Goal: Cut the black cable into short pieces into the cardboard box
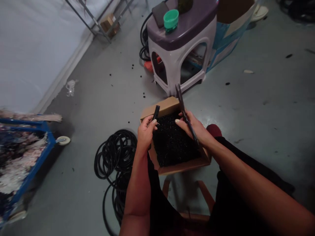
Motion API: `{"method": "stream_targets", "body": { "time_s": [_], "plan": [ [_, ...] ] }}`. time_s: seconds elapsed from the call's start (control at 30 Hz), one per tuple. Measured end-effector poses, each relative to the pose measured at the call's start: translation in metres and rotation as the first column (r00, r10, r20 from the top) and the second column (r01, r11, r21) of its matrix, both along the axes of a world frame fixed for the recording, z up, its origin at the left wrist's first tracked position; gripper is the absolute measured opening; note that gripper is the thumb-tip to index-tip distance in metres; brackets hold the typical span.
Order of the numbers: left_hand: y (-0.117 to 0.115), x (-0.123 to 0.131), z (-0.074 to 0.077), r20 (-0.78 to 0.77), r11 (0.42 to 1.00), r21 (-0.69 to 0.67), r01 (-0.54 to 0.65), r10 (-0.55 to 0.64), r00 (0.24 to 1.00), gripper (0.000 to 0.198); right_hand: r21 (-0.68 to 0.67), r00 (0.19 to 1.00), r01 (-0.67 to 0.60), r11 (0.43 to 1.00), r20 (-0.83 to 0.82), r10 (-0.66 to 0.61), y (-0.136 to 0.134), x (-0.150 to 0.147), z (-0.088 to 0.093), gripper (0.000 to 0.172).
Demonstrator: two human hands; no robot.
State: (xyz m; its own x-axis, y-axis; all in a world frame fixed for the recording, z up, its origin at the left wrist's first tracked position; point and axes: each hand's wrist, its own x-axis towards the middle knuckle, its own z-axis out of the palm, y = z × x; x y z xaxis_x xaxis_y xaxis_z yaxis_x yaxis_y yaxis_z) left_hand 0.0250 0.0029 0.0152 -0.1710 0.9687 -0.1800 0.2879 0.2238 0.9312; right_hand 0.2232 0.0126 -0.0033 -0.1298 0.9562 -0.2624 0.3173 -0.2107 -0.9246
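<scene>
My left hand pinches a short black ribbed piece that sticks up past the fingertips. My right hand grips a long, narrow dark tool whose upper end looks split in two; its exact kind is unclear. The thumb of that hand points toward the left hand, and a gap separates the two hands. Both are over an open cardboard box, which holds a heap of small black pieces. Single pieces in the heap are too dark to make out.
Coiled black hose lies left of the box. Beyond the box stands a plastic stool bearing a green cup. A blue-and-white carton is behind it. A blue wheeled cart is at left. Black bits dot the floor.
</scene>
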Motion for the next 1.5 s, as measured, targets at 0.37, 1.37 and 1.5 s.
{"method": "stream_targets", "body": {
  "time_s": [0.37,1.37,1.5],
  "plan": [
    [0.000,-0.018,-0.002,0.037,1.000,-0.002,-0.020,0.020,0.999,0.037,0.041,0.914,-0.372,0.927,0.191,0.358,-0.009,-0.009,0.002,0.046],
    [-0.006,-0.009,0.027,0.308,0.951,-0.144,0.274,-0.220,0.926,0.031,0.190,0.795,-0.429,0.883,0.544,0.269,-0.009,-0.008,0.011,0.034],
    [-0.007,-0.007,0.026,0.312,0.947,-0.145,0.286,-0.231,0.922,0.036,0.200,0.808,-0.439,0.876,0.515,0.287,-0.010,-0.008,0.009,0.031]
  ]
}}
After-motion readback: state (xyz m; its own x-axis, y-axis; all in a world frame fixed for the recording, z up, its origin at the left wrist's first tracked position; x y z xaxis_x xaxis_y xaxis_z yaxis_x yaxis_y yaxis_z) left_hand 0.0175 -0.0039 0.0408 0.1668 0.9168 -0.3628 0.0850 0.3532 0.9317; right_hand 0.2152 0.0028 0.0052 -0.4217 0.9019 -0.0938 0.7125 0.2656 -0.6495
